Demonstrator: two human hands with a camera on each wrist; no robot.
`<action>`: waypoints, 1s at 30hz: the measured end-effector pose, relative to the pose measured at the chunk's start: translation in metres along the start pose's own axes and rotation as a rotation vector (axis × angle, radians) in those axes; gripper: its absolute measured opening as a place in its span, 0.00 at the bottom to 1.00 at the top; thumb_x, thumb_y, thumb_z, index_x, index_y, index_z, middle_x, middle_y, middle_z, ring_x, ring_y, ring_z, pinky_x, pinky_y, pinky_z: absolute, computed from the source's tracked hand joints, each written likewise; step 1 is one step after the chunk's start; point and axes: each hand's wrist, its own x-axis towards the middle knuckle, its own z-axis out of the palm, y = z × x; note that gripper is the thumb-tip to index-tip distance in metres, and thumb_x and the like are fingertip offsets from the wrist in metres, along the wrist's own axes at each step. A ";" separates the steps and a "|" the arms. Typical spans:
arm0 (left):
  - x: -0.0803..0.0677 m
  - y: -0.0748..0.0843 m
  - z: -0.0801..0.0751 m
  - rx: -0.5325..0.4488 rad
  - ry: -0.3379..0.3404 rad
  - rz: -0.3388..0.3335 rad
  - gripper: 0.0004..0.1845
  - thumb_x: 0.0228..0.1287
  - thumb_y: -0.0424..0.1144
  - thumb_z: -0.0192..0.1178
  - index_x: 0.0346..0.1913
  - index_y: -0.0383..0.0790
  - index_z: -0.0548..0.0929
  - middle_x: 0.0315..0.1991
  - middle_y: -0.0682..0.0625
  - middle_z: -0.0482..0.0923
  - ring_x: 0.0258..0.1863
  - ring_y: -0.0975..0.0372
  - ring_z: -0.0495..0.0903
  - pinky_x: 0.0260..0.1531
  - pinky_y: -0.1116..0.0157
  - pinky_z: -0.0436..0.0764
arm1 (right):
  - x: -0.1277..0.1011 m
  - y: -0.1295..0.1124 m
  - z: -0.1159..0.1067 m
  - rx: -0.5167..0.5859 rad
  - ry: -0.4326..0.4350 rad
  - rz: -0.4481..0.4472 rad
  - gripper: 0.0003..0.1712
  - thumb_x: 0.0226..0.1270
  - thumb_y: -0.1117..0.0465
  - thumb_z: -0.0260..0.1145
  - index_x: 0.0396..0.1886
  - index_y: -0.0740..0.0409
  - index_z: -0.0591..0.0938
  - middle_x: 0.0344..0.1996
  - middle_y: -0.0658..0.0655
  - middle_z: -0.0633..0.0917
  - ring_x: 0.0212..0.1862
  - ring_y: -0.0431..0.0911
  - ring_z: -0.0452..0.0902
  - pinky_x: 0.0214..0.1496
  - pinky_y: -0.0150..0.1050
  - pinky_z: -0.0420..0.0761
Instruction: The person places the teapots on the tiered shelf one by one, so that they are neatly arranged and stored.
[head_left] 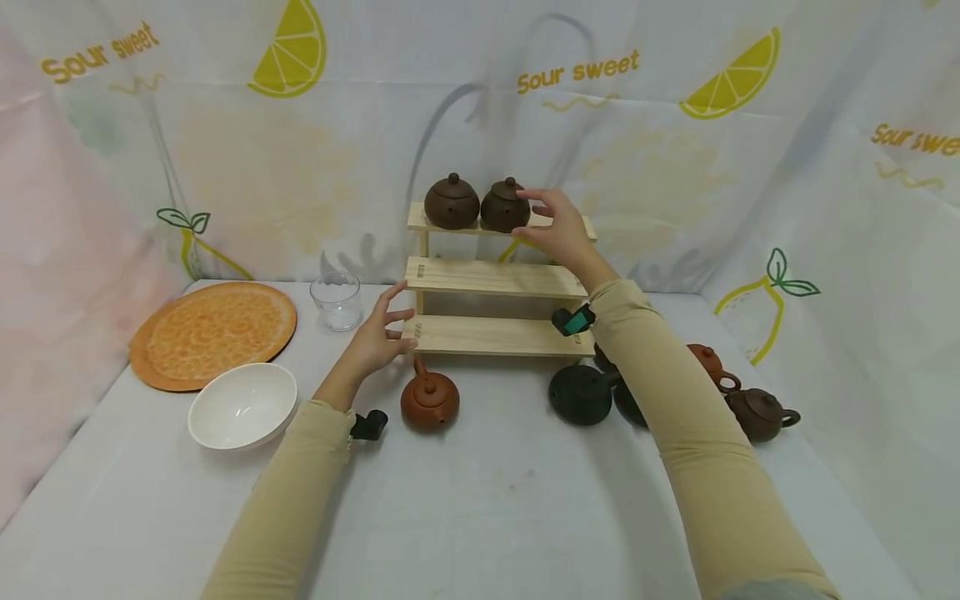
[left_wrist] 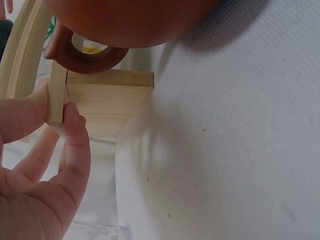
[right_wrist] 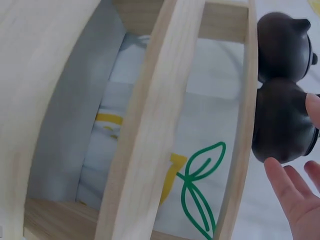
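Two dark brown lidded teapots, a left teapot (head_left: 452, 206) and a right teapot (head_left: 505, 210), stand side by side on the top shelf of a three-tier wooden rack (head_left: 495, 279). My right hand (head_left: 557, 227) is at the right teapot's right side, fingers spread; fingertips in the right wrist view lie at its edge and lid. Its handle is not visible. At the rack's left end, my left hand (head_left: 375, 335) pinches the edge of the bottom shelf (left_wrist: 57, 95) between thumb and fingers. A reddish-brown teapot (head_left: 430, 402) sits on the table just below that end.
Right of the rack are a black teapot (head_left: 581, 395), a brown teapot (head_left: 761, 414) and an orange-brown one (head_left: 708, 364), partly behind my right sleeve. Leftward are a white bowl (head_left: 243, 407), a glass cup (head_left: 336, 302) and a round pizza-patterned board (head_left: 213, 333). A printed cloth hangs behind.
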 end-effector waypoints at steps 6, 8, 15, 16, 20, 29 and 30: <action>-0.001 0.001 0.000 -0.011 0.006 -0.001 0.51 0.56 0.20 0.60 0.73 0.60 0.45 0.63 0.35 0.64 0.46 0.42 0.75 0.40 0.52 0.78 | -0.016 -0.002 0.004 0.092 -0.027 -0.018 0.31 0.57 0.71 0.67 0.62 0.59 0.71 0.62 0.58 0.64 0.63 0.53 0.64 0.54 0.37 0.73; -0.001 0.001 0.000 -0.014 0.007 0.001 0.51 0.56 0.20 0.60 0.73 0.60 0.45 0.63 0.34 0.64 0.46 0.42 0.75 0.40 0.52 0.78 | -0.022 -0.002 0.006 0.104 -0.034 -0.028 0.30 0.57 0.72 0.66 0.62 0.60 0.71 0.62 0.58 0.65 0.63 0.54 0.63 0.54 0.38 0.73; -0.001 0.002 0.000 -0.013 0.002 0.003 0.51 0.56 0.20 0.60 0.73 0.59 0.44 0.63 0.34 0.64 0.46 0.42 0.75 0.39 0.53 0.78 | -0.044 0.000 0.017 0.145 -0.066 -0.067 0.30 0.56 0.71 0.68 0.60 0.64 0.72 0.58 0.61 0.69 0.62 0.55 0.64 0.55 0.41 0.73; -0.001 0.001 0.001 -0.013 0.001 0.003 0.51 0.56 0.20 0.60 0.73 0.60 0.44 0.63 0.34 0.64 0.46 0.42 0.76 0.39 0.54 0.78 | -0.047 0.001 0.019 0.144 -0.070 -0.078 0.30 0.56 0.71 0.68 0.60 0.65 0.72 0.58 0.62 0.69 0.62 0.54 0.65 0.54 0.40 0.73; 0.000 0.000 0.001 -0.015 -0.002 0.009 0.51 0.56 0.20 0.60 0.73 0.59 0.45 0.63 0.34 0.64 0.46 0.42 0.75 0.38 0.55 0.79 | -0.058 0.009 0.028 0.154 -0.083 -0.104 0.29 0.55 0.70 0.69 0.58 0.65 0.73 0.56 0.61 0.71 0.60 0.54 0.66 0.54 0.40 0.73; 0.001 -0.002 -0.001 -0.006 0.000 0.007 0.51 0.56 0.20 0.60 0.73 0.60 0.45 0.63 0.34 0.64 0.45 0.42 0.75 0.35 0.60 0.79 | -0.090 0.003 0.044 0.255 -0.148 -0.148 0.29 0.53 0.76 0.68 0.57 0.72 0.72 0.56 0.66 0.71 0.58 0.57 0.67 0.54 0.47 0.73; 0.001 -0.002 -0.001 -0.004 -0.001 0.007 0.51 0.56 0.21 0.60 0.73 0.60 0.45 0.63 0.34 0.64 0.45 0.42 0.75 0.35 0.60 0.79 | -0.094 0.000 0.045 0.265 -0.150 -0.158 0.28 0.53 0.77 0.67 0.56 0.73 0.72 0.55 0.67 0.71 0.58 0.58 0.67 0.54 0.49 0.73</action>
